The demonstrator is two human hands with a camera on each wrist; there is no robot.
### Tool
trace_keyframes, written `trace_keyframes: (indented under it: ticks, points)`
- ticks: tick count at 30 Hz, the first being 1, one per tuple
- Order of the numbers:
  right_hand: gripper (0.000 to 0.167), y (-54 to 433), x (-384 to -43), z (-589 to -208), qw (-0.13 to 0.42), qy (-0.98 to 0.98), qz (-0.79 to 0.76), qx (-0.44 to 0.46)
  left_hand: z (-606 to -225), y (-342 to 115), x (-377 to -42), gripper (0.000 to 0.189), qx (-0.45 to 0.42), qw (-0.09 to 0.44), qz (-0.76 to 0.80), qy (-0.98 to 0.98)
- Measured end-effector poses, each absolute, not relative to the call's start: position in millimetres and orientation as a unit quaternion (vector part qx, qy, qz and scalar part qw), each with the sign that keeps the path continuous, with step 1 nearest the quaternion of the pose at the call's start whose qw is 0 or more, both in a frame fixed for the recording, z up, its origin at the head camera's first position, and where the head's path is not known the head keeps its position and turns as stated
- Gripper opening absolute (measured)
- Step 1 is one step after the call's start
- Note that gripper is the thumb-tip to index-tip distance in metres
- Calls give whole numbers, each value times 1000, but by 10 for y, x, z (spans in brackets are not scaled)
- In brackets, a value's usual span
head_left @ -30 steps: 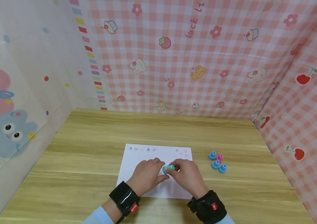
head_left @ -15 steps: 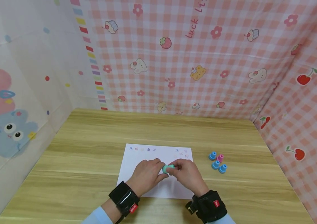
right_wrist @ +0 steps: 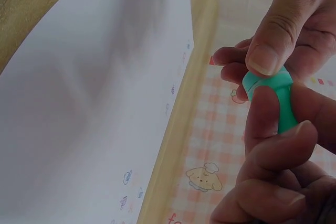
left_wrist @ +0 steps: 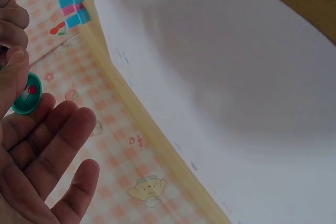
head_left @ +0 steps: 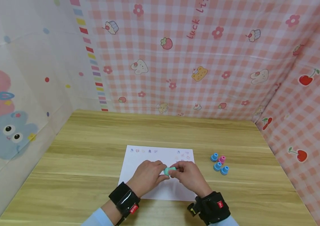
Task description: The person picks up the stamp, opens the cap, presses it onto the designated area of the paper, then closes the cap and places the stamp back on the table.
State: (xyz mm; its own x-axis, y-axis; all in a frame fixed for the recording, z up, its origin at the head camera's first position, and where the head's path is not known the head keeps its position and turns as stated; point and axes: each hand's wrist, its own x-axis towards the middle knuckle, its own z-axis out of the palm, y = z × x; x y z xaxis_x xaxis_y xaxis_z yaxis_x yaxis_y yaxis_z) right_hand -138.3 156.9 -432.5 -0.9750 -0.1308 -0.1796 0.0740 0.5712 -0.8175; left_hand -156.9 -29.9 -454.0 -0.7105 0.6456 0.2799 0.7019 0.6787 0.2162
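Barely changed in a second: just a slight tilt of the green stamp (head_left: 167,171) over the paper (head_left: 137,160) (cherry picture (left_wrist: 31,91) on its broad end (right_wrist: 273,81)). Pinching that end with the left hand (head_left: 146,177), handle (right_wrist: 285,113) with the right hand (head_left: 190,177); seemingly no further along.

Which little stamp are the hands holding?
The green one, held above the paper; the three blue ones and pink one are on the table.
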Motion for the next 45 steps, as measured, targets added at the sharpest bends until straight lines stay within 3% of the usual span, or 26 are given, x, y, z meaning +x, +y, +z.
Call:
trace_keyframes:
  ticks: [10, 19, 28, 35, 45]
  points:
    - [12, 1623, -1381, -4317, 132, 872, -471, -27, -4508, -336, -1578, 19, -390, 43, -233, -890]
    - [15, 1773, -1424, -4293, 117, 851, -511, -20, -4516, -396, -1633, 17, -355, -37, -307, -882]
    - [20, 1831, -1452, -4228, 47, 913, -404, 19, -4527, -407, -1627, 16, -343, -9, -299, -891]
    - [25, 1847, -1484, -4288, 2, 950, -311, 0, -4525, -427, -1604, 15, -323, 12, -286, -902]
    - [20, 1792, -1539, -4448, -11, 980, -192, -56, -4519, -435, -1596, 21, -323, 19, -262, -909]
